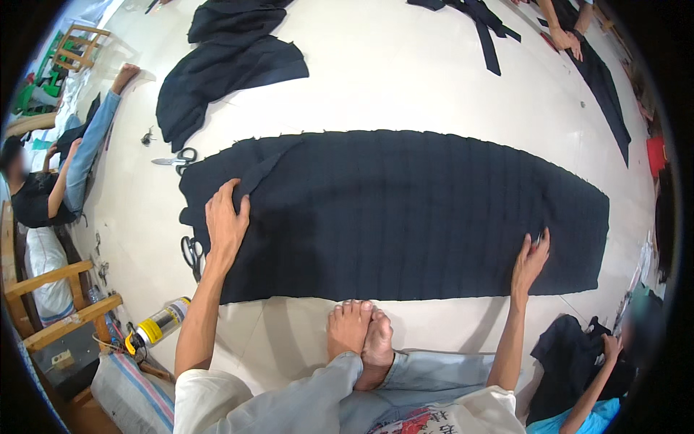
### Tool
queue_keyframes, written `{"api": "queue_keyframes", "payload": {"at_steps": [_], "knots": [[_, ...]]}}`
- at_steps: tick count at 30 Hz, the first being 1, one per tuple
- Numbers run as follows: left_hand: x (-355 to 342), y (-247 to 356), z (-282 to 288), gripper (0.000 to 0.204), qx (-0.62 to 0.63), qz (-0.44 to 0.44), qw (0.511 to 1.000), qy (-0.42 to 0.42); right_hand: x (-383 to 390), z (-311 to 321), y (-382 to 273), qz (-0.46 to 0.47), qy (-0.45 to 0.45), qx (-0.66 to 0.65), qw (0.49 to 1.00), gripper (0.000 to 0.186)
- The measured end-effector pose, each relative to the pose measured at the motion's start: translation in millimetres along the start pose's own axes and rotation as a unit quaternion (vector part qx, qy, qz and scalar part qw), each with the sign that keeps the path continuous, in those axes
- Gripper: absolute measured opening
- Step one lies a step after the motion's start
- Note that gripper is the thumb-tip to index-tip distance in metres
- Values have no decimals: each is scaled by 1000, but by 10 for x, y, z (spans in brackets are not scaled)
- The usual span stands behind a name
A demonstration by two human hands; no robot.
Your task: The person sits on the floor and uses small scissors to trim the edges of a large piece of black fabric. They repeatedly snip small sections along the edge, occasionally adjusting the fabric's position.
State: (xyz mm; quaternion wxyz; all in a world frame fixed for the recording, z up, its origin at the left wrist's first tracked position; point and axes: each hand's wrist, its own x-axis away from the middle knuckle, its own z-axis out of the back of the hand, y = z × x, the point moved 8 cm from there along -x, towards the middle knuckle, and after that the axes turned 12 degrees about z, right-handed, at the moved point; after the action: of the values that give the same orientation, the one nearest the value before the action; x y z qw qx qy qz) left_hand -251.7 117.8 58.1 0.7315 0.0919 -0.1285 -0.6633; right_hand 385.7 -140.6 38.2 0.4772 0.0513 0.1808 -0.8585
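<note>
A long stack of dark cloth [390, 217] with ragged top edge lies before me, a narrow flap [262, 170] folded over at its left. My left hand [228, 224] rests on the cloth at that flap, fingers bent and apart. My right hand [531, 260] is low over the right part, fingers curled round something small I cannot make out. Black-handled scissors [166, 160] lie at the upper left corner, another pair [191, 256] at the lower left. My bare feet are below the cloth.
Dark pieces [231, 79] and strips [490, 50] lie beyond. Co-workers sit at left [40, 195] and lower right [593, 390]; another's hands [567, 40] are top right. A yellow-labelled canister [161, 323], wooden frames [50, 278] and white sacks [45, 253] stand at left.
</note>
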Motion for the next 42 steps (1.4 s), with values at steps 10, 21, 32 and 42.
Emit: {"api": "queue_keyframes", "payload": {"at_steps": [10,21,32,42], "knots": [[-928,627,79,39,86,15,977,-195,-560,-49,1486,48,18,-10,999,49],[-721,265,-67,29,-12,-86,996,28,-569,-186,888,0,-11,67,998,57],[-866,661,-396,14,-56,-209,969,115,-695,-287,1157,16,15,65,998,56],[-846,2154,-673,22,1,-301,942,151,-2007,-164,2466,32,-10,257,966,55]]}}
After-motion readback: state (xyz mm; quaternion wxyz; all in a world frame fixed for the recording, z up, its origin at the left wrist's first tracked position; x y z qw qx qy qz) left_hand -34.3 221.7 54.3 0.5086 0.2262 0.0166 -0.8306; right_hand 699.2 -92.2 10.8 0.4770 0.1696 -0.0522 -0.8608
